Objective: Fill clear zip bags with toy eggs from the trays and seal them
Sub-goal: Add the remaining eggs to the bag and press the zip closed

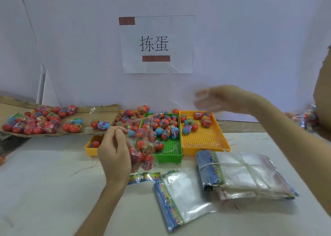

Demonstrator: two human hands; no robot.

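My left hand [114, 151] pinches the top of a clear zip bag [143, 146] that hangs in front of the trays with several red and blue toy eggs inside. My right hand [218, 99] is raised above the right yellow tray [204, 140], blurred, fingers spread and holding nothing. That tray holds several eggs at its far end. The green tray [170, 156] in the middle holds several eggs too. A second yellow tray [90, 147] at the left is mostly hidden behind my left hand and the bag.
A cardboard sheet [105, 110] at the left carries several more eggs. Stacks of empty zip bags [186, 192] and a tied bundle [247, 174] lie on the table in front. A paper sign [157, 43] hangs on the wall. Filled bags [308, 121] sit at far right.
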